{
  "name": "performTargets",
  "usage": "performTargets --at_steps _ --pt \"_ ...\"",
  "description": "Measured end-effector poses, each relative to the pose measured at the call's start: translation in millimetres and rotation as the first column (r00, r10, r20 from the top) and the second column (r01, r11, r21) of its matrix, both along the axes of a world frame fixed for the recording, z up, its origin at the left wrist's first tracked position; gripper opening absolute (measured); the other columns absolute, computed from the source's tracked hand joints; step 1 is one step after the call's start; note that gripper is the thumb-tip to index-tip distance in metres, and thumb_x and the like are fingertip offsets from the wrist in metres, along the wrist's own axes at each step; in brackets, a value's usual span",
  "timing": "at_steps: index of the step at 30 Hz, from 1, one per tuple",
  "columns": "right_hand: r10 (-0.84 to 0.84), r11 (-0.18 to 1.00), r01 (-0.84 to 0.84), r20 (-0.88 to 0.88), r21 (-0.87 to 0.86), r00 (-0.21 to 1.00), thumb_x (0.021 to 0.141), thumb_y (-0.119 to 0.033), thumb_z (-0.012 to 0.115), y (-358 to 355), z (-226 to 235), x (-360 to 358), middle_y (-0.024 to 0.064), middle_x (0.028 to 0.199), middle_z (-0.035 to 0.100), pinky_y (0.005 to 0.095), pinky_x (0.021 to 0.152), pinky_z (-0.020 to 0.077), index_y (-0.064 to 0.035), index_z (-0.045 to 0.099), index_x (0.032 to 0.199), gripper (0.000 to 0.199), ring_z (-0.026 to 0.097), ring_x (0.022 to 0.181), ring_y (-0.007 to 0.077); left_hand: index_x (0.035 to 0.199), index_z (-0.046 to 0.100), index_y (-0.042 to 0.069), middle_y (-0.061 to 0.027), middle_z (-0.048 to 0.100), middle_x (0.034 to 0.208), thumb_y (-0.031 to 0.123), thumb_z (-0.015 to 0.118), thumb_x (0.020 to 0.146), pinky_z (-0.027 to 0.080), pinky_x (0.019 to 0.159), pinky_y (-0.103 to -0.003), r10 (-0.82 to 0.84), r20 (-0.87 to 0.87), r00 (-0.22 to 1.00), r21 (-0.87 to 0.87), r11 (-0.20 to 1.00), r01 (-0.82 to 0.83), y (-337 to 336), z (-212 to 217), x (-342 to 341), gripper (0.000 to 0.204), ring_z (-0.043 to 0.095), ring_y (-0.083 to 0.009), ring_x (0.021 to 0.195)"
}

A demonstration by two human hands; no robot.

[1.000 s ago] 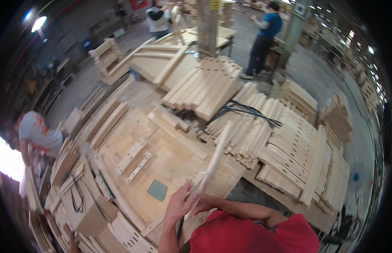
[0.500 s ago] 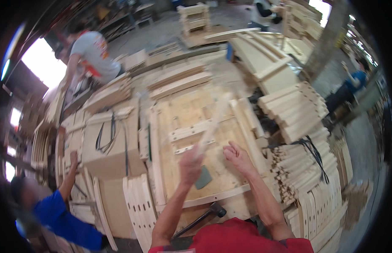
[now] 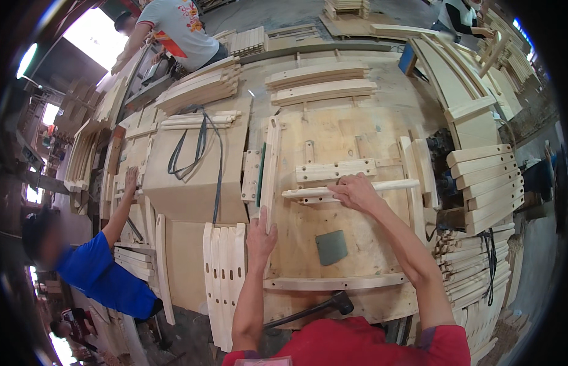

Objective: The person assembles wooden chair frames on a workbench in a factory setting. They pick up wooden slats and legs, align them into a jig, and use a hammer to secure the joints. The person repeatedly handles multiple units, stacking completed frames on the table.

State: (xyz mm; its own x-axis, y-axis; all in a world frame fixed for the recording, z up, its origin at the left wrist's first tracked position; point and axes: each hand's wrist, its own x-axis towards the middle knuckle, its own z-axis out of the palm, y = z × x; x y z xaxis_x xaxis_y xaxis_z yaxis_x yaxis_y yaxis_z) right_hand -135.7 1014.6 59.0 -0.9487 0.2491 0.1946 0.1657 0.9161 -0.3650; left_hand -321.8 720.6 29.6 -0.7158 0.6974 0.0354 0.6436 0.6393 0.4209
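My right hand (image 3: 359, 194) is closed over a pale wooden slat (image 3: 394, 185), which lies crosswise above the plywood board (image 3: 381, 244). At the board's left side, my left hand (image 3: 261, 236) grips a long upright wooden rail (image 3: 272, 152), thumb on its right side; the palm hides part of the rail. Beyond my right hand, a short drilled wooden block (image 3: 336, 170) is fixed to the board. A second rail (image 3: 409, 165) runs along the right side, and a curved one (image 3: 332, 282) along the near edge. A grey-green square sheet (image 3: 331, 247) lies on the board.
A black-headed hammer (image 3: 340, 302) lies by the near edge. Slotted slats (image 3: 224, 274) stand at left, stacked slats (image 3: 488, 183) at right. Black straps (image 3: 201, 143) drape over a brown sheet (image 3: 192, 195). A co-worker in blue (image 3: 107, 274) reaches in at left; another person (image 3: 174, 30) works behind.
The slat that was raised and blurred near my left hand now lies crosswise under my right hand. My left hand has moved onto the left rail. The whole view has shifted.
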Motion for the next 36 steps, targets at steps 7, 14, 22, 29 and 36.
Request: performTargets --at_steps 7,14,22,29,36 --pt "-0.047 0.973 0.006 -0.171 -0.231 0.984 0.087 -0.019 0.069 -19 -49 -39 0.0073 0.094 0.072 0.0428 0.066 0.0532 -0.013 0.077 0.102 0.018 0.069 0.084 0.0278 0.151 0.049 0.018 -0.0173 0.057 0.103 0.023 0.07 0.087 0.052 0.078 -0.047 0.043 0.037 0.998 0.05 0.998 -0.045 -1 -4 0 0.068 0.063 -0.0372 0.092" --pt "-0.202 0.977 0.189 -0.144 -0.099 0.969 0.082 -0.024 0.07 -71 -59 -78 0.0067 0.099 0.071 0.0429 0.082 0.0502 -0.0104 0.072 0.109 0.03 0.065 0.093 0.028 0.15 0.051 0.017 -0.0187 0.06 0.103 0.023 0.072 0.086 0.053 0.08 -0.046 0.045 -0.009 0.999 0.058 0.997 -0.045 2 -7 0 0.067 0.063 -0.037 0.093" --pt "-0.165 0.979 0.177 -0.113 0.1 0.98 0.08 -0.024 0.066 -87 -50 -97 0.0043 0.093 0.065 0.0422 0.086 0.0423 -0.0106 0.071 0.091 0.017 0.059 0.097 0.0253 0.149 0.052 0.016 -0.0178 0.058 0.099 0.02 0.072 0.085 0.052 0.075 -0.047 0.057 0.009 0.998 0.068 0.996 -0.057 -3 -9 0 0.067 0.061 -0.0375 0.087" --pt "-0.013 0.987 0.007 0.035 0.162 0.999 0.079 -0.023 0.068 -72 -57 -109 0.0034 0.088 0.061 0.0374 0.08 0.0485 -0.0113 0.07 0.083 0.012 0.059 0.093 0.0235 0.149 0.052 0.016 -0.0179 0.058 0.102 0.019 0.072 0.085 0.053 0.078 -0.047 0.047 0.025 0.999 0.057 0.997 -0.048 2 -8 -3 0.067 0.063 -0.0385 0.092" --pt "-0.022 0.999 0.018 0.086 0.049 0.996 0.078 -0.023 0.069 -66 -51 -115 0.0038 0.09 0.062 0.0381 0.078 0.0538 -0.0107 0.07 0.08 0.012 0.061 0.092 0.0231 0.149 0.051 0.018 -0.0169 0.058 0.103 0.02 0.072 0.085 0.054 0.079 -0.047 0.075 0.051 0.996 0.051 0.996 -0.078 2 -11 -3 0.068 0.064 -0.0376 0.094"
